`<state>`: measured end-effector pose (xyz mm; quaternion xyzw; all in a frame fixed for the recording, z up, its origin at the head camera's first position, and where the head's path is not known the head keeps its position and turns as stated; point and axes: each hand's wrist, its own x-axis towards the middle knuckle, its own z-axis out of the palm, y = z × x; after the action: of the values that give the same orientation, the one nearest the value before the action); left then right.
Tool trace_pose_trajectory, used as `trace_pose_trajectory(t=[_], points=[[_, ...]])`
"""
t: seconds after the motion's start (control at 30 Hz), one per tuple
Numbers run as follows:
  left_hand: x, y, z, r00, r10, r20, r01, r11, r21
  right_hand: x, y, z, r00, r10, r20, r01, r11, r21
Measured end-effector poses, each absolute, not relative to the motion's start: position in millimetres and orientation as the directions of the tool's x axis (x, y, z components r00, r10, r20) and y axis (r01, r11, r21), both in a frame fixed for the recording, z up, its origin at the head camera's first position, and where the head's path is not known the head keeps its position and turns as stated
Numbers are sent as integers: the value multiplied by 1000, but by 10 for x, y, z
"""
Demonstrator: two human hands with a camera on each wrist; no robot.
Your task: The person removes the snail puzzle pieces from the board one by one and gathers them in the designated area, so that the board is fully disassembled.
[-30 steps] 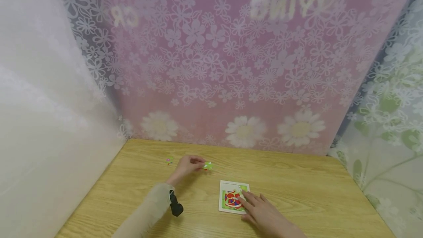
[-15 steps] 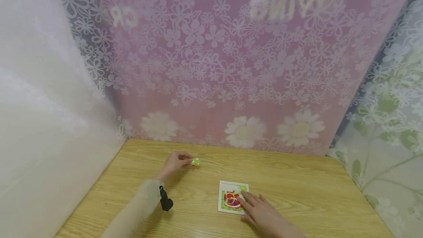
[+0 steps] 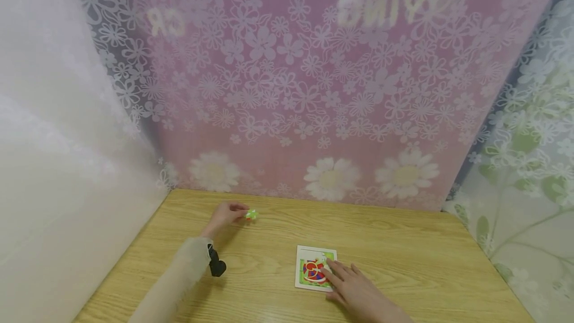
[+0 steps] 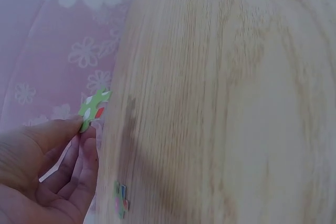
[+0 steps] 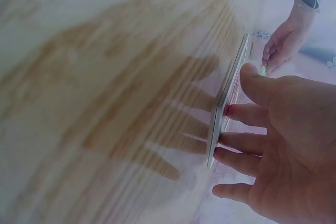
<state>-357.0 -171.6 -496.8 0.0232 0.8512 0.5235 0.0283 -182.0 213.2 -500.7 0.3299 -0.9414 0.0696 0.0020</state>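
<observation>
My left hand [image 3: 224, 217] pinches a green puzzle piece [image 3: 252, 214] with white and red marks between thumb and fingers. In the left wrist view that piece is held above the table's far edge. A second puzzle piece [image 4: 120, 200], green and pink, lies on the table below the hand; in the head view the hand hides it. Spread fingers of my right hand [image 3: 360, 290] rest on the right side of a white-framed puzzle board [image 3: 298, 269]. The board shows a red, blue and green picture, with a pale area at its upper left. Fingers cover part of its right side.
The wooden table [image 3: 403, 248] runs back to a pink flowered curtain [image 3: 278, 113]. A pale sheet [image 3: 67, 163] closes off the left and a leaf-patterned one [image 3: 533, 188] the right. A black wrist camera [image 3: 217, 263] hangs under the left sleeve.
My left hand has moved left and slightly back with the puzzle piece, now covering the other piece in the head view. The right hand stays on the board.
</observation>
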Motion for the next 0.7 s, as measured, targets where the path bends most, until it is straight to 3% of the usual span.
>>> trace_pose_trajectory(t=[0.4,0.7], points=[[-3579,-1685,-4999,-997,78,-5,39,558,829,-1821,2128,-5013,-787,-615,54,-617,778,-118],[-3644,-1648,-5086,-993,93,79,119,625,771,-1834,2132,-5027,-773,-630,76,-634,767,-96]])
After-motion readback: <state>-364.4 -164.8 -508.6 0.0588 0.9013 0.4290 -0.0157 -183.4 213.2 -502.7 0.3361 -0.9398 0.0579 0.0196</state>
